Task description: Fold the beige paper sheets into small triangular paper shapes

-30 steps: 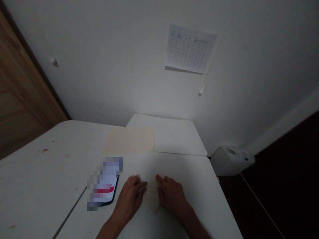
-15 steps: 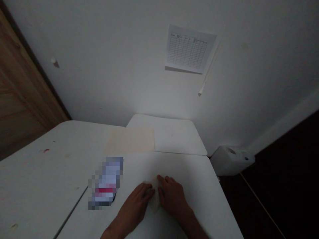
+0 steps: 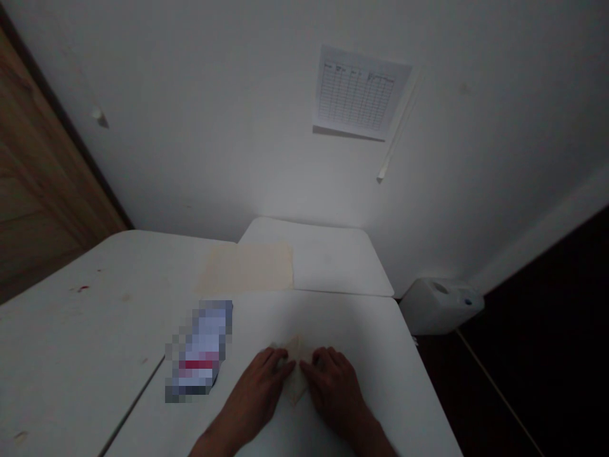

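Observation:
A small piece of pale, thin paper (image 3: 295,388), folded to a pointed, diamond-like shape, lies on the white table between my hands. My left hand (image 3: 259,388) is at its left side, with thumb and curled fingers closed on that edge. Opposite it, my right hand (image 3: 335,386) has its fingers bent and its thumb against the paper's right side. Both thumbs come close together near the paper's middle. My fingers cover much of the left and right corners.
A larger pale sheet (image 3: 245,268) lies flat farther back, across the table joint. Left of my hands is a phone-like object (image 3: 202,349), blurred out. A printed table sheet (image 3: 361,92) hangs on the wall. A white plastic container (image 3: 435,311) stands beyond the table's right edge.
My right hand has drawn back slightly toward me, its fingers leaving the paper's far tip, and its thumb now sits nearer the left thumb. My left hand has barely moved.

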`<state>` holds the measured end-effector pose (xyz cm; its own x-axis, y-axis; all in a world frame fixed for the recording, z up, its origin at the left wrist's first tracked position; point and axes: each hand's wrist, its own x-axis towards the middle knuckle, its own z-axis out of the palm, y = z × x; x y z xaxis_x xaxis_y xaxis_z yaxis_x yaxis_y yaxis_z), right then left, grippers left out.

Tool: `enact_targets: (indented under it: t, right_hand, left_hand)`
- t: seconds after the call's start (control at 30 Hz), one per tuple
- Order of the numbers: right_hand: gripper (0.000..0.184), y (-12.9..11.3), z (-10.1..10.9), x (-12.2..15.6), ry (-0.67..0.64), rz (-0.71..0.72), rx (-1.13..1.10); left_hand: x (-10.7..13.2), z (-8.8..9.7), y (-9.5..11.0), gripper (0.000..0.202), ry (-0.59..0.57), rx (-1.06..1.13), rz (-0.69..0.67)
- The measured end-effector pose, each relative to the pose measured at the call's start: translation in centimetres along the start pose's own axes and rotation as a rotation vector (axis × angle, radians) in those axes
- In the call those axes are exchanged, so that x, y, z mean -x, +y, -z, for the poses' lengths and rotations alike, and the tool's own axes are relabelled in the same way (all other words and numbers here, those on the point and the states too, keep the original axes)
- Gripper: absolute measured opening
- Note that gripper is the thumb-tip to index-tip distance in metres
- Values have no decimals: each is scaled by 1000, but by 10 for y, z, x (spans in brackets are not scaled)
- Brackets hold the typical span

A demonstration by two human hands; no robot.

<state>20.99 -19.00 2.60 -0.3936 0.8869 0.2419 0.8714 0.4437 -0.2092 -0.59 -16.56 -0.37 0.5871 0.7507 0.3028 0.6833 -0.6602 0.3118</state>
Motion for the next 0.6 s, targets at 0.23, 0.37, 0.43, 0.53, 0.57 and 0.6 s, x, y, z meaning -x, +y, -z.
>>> enact_targets:
  t: [0.23, 0.37, 0.43, 0.53, 0.57, 0.6]
  right_hand:
    - [34, 12, 6, 18, 5, -151, -39]
    - [36, 21, 5, 24, 26, -180, -44]
    - [38, 23, 4, 25, 29, -182, -51]
    - [38, 23, 2, 25, 26, -185, -61]
    - [38, 23, 1, 25, 25, -187, -64]
    - [37, 23, 1, 25, 28, -188, -66]
  left_hand:
    - [-1, 7, 4, 39, 56, 32, 32]
    - [-1, 16, 6, 30, 119, 22, 86]
    - [0, 17, 5, 26, 162, -3, 105]
    - [2, 16, 3, 24, 233, -40, 104]
    - [3, 15, 3, 24, 251, -50, 98]
    - [3, 14, 3, 25, 263, -60, 91]
